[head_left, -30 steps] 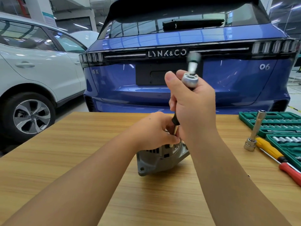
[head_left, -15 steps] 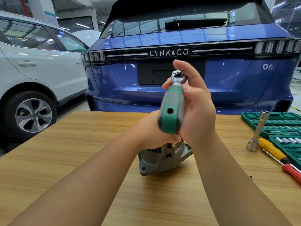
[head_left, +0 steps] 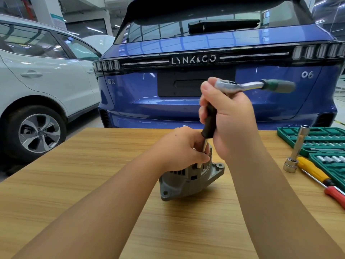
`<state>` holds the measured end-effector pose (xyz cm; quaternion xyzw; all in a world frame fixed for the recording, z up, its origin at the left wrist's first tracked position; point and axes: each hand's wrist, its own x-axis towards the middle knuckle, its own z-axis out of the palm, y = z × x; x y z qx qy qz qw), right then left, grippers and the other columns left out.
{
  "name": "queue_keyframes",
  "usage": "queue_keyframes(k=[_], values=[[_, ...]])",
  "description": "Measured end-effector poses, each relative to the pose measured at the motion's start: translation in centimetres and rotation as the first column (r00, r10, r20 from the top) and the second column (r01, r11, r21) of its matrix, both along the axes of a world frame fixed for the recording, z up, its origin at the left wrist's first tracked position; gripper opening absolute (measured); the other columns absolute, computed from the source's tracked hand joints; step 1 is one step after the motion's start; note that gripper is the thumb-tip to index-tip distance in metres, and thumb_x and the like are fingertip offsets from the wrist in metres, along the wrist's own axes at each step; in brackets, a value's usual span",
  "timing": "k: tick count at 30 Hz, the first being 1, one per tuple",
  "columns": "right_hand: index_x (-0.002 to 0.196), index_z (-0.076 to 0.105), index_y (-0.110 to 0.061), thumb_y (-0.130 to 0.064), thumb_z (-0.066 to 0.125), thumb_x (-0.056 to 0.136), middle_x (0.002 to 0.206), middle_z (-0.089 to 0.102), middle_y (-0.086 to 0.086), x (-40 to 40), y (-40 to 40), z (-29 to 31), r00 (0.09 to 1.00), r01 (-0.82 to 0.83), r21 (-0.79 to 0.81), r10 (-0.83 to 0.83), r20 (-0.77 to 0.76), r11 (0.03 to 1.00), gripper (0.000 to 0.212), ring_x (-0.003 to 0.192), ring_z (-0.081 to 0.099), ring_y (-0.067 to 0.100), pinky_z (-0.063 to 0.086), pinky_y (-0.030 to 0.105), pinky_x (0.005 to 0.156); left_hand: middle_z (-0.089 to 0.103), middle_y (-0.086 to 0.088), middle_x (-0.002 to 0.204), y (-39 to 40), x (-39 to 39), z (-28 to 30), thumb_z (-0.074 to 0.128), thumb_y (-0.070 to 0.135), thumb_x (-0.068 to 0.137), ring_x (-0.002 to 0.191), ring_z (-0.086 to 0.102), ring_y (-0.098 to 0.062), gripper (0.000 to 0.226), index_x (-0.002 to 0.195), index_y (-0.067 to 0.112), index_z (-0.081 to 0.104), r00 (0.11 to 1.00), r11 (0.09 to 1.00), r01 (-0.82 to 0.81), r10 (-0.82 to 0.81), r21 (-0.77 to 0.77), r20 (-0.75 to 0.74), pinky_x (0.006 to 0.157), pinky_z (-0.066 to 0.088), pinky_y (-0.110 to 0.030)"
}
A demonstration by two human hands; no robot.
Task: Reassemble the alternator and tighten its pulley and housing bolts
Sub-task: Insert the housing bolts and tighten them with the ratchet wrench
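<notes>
A grey alternator (head_left: 186, 181) stands tilted on the wooden table (head_left: 93, 174). My left hand (head_left: 183, 151) grips its top and pinches the lower steel shaft of an upright extension bar (head_left: 209, 126) with a black grip. My right hand (head_left: 229, 120) grips that black bar just under the ratchet head. The ratchet wrench (head_left: 261, 85) sits on top of the bar, its green handle pointing right. The bolt under the bar's tip is hidden by my left fingers.
At the right edge lie a green socket set case (head_left: 321, 141), a long chrome socket (head_left: 296, 152) leaning against it, and a yellow screwdriver (head_left: 313, 171) and a red one (head_left: 336, 194). A blue car (head_left: 205, 101) and a white car (head_left: 41, 86) stand behind the table.
The ratchet handle has swung round from pointing toward me to pointing right. Both hands stay on the bar and the alternator.
</notes>
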<state>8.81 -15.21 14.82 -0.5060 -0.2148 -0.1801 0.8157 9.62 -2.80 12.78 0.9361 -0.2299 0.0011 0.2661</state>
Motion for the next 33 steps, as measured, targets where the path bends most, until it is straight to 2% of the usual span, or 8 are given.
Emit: queue_keyframes(k=[6, 9, 12, 15, 21, 28, 30, 33], values=[[0.122, 0.059, -0.033, 0.001, 0.057, 0.095, 0.088, 0.058, 0.011, -0.4, 1.3, -0.8, 0.955, 0.064, -0.078, -0.039, 0.293, 0.995, 0.043, 0.065, 0.049, 0.015, 0.048, 0.026, 0.06, 0.074, 0.007, 0.079, 0.3, 0.7, -0.8, 0.08, 0.025, 0.086, 0.076, 0.069, -0.011, 0.008, 0.09, 0.022, 0.074, 1.0, 0.996, -0.01, 0.012, -0.093, 0.02, 0.072, 0.06, -0.038], [0.113, 0.067, -0.045, -0.006, 0.051, 0.088, 0.092, 0.057, 0.014, -0.5, 1.3, -1.0, 0.967, -0.013, -0.063, 0.029, 0.252, 0.998, 0.05, 0.072, 0.051, 0.019, 0.047, 0.033, 0.066, 0.073, 0.015, 0.081, 0.8, 1.4, -1.7, 0.083, 0.035, 0.08, 0.074, 0.068, 0.002, 0.017, 0.09, 0.035, 0.069, 0.999, 0.994, -0.025, 0.03, -0.107, 0.045, 0.058, 0.052, -0.015], [0.118, 0.069, -0.034, -0.012, 0.042, 0.089, 0.092, 0.051, 0.02, -0.8, 0.8, -1.0, 0.958, -0.211, -0.007, 0.208, 0.198, 0.977, 0.046, 0.071, 0.049, 0.022, 0.044, 0.031, 0.065, 0.074, 0.016, 0.082, 0.7, 1.8, -2.2, 0.082, 0.039, 0.073, 0.076, 0.072, -0.006, 0.019, 0.085, 0.035, 0.068, 0.997, 0.988, -0.006, 0.017, -0.155, 0.072, 0.074, 0.063, -0.037], [0.126, 0.062, -0.03, -0.03, 0.045, 0.095, 0.093, 0.051, 0.02, -0.8, 0.3, -0.9, 0.959, -0.196, -0.07, 0.206, 0.194, 0.978, 0.035, 0.072, 0.047, 0.026, 0.045, 0.033, 0.066, 0.075, 0.012, 0.082, 0.4, 2.3, -2.5, 0.076, 0.05, 0.067, 0.079, 0.074, -0.013, 0.03, 0.092, 0.037, 0.068, 0.996, 0.988, 0.004, 0.009, -0.154, 0.084, 0.079, 0.063, -0.05], [0.125, 0.057, -0.024, -0.044, 0.068, 0.081, 0.086, 0.064, 0.002, -0.7, 0.6, -0.7, 0.982, -0.15, -0.042, 0.154, 0.11, 0.988, 0.05, 0.075, 0.058, 0.014, 0.047, 0.037, 0.07, 0.064, 0.038, 0.079, 0.9, 1.6, -1.9, 0.084, 0.033, 0.081, 0.074, 0.063, 0.012, 0.028, 0.078, 0.042, 0.058, 0.988, 0.997, 0.015, -0.003, -0.076, 0.157, 0.059, 0.049, -0.009], [0.094, 0.064, -0.01, -0.02, 0.073, 0.089, 0.062, 0.046, -0.002, -0.5, 0.2, -0.1, 0.994, 0.108, 0.013, -0.108, 0.016, 0.994, 0.014, 0.053, 0.036, 0.015, 0.036, 0.025, 0.048, 0.074, 0.005, 0.09, -0.1, 0.2, -0.3, 0.074, 0.028, 0.091, 0.082, 0.071, -0.016, 0.01, 0.099, 0.021, 0.072, 0.999, 0.999, 0.036, -0.035, -0.006, 0.024, 0.082, 0.061, -0.045], [0.104, 0.064, -0.012, -0.019, 0.072, 0.089, 0.066, 0.051, -0.003, -0.4, -0.1, -0.1, 1.0, 0.002, 0.008, -0.002, -0.023, 1.0, 0.019, 0.055, 0.043, 0.012, 0.042, 0.024, 0.053, 0.074, 0.005, 0.088, -0.1, 0.1, -0.2, 0.074, 0.028, 0.091, 0.082, 0.07, -0.014, 0.009, 0.097, 0.021, 0.072, 1.0, 1.0, 0.02, -0.02, 0.004, 0.022, 0.083, 0.061, -0.046], [0.121, 0.061, -0.026, -0.008, 0.065, 0.09, 0.083, 0.062, 0.003, -0.4, -0.1, -0.4, 0.975, -0.169, -0.076, 0.178, 0.133, 0.983, 0.036, 0.064, 0.051, 0.014, 0.048, 0.028, 0.063, 0.073, 0.011, 0.082, 0.2, 0.2, -0.2, 0.076, 0.027, 0.088, 0.075, 0.067, -0.005, 0.006, 0.092, 0.025, 0.073, 1.0, 1.0, -0.008, 0.008, -0.01, 0.021, 0.08, 0.06, -0.04]])
